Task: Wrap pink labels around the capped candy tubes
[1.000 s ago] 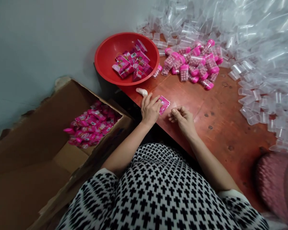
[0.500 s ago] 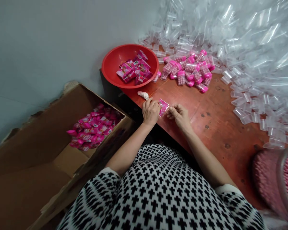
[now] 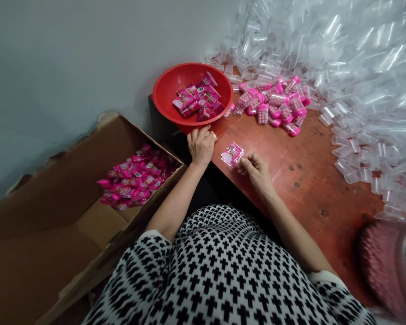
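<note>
My right hand pinches the near right corner of a small stack of pink printed labels with thumb and fingers. The stack is slightly fanned, with white edges, and is over the wooden table near its front edge. My left hand is at the table edge just below the red basin, its fingers bent over a small white crumpled wad. Most of the wad is hidden under the fingers; what it is made of cannot be told.
A red basin holds pink printed packets. Capped tubes of pink beads lie in a pile, with many clear plastic tubes behind and right. At left, a cardboard box contains pink packed tubes. A bead tub stands right.
My left hand has left the pink labels and moved left onto the white wad. My right hand keeps its pinch on the labels, which now show more fully. The view has shifted slightly.
</note>
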The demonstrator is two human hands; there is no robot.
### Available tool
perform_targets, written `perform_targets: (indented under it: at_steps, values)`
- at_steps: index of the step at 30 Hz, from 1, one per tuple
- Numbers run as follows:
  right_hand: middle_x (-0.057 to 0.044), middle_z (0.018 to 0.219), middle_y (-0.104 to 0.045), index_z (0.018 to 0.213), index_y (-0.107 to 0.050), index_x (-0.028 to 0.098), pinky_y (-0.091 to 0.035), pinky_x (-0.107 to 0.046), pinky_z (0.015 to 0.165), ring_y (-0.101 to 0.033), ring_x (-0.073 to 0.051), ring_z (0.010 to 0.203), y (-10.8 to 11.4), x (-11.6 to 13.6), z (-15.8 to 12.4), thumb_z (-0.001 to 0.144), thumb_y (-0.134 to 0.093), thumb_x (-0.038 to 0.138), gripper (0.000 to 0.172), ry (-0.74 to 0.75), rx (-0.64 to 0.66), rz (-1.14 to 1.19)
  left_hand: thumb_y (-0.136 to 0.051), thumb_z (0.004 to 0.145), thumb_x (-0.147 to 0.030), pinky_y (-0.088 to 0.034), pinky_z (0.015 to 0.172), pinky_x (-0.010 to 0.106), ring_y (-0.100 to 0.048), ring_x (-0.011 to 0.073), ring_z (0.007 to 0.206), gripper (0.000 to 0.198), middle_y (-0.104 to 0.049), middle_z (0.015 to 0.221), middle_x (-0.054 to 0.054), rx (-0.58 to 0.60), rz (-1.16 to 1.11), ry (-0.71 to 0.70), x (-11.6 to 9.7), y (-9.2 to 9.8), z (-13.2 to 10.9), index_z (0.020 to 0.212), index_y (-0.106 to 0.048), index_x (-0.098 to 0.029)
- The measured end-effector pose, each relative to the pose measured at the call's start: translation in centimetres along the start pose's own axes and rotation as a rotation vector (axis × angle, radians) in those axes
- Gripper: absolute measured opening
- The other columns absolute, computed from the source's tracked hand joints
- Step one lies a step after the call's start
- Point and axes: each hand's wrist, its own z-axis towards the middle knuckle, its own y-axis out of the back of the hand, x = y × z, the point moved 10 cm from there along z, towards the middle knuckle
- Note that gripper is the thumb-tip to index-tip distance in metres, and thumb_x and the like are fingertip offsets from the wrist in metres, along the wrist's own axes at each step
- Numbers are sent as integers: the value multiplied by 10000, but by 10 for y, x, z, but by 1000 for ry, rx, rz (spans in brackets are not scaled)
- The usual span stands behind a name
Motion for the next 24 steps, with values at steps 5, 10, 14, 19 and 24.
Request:
perform_targets:
  at_steps: [5, 10, 14, 19, 24]
  values:
    - [10, 666, -673, 771, -586, 188, -490, -217, 536, -602, -92, 541, 2, -1, 1, 754, -696, 510, 341, 0, -7, 40, -639, 845, -387, -362, 1048, 446, -495, 295, 1259, 364, -607, 1335, 92, 57, -119, -183, -37, 3, -31, 1170, -677, -228]
    - [17, 646, -660, 768, -580, 192, -490, -215, 528, -603, -93, 535, 4, -6, 5, 748, -691, 525, 352, -18, -17, 65, -620, 864, -337, -395, 1025, 464, -547, 301, 1212, 231, -669, 1248, 63, 143, -134, -176, -50, -20, -45, 1034, -737, -231]
    - [8, 673, -655, 786, -576, 190, -488, -224, 538, -601, -98, 557, 5, -12, 8, 754, -684, 521, 350, -35, -38, 68, -618, 869, -300, -401, 1039, 465, -587, 271, 1158, 166, -704, 1180, 33, 55, -194, -136, -45, -21, -45, 952, -752, -248]
    - [13, 824, -647, 975, -543, 212, -513, -240, 596, -614, -108, 667, 8, -14, 19, 700, -748, 458, 421, -19, -162, 169, -573, 900, -311, -438, 1036, 448, -588, 241, 1158, 212, -688, 1212, 54, -31, -292, -156, -52, -7, -51, 999, -743, -234]
    - [70, 679, -597, 972, -530, 228, -481, -236, 555, -556, -94, 566, 6, -8, 34, 641, -791, 407, 458, 6, -134, 216, -576, 901, -334, -463, 1034, 415, -614, 225, 1132, 232, -701, 1175, 80, -55, -456, -130, -60, 18, -49, 1010, -737, -207]
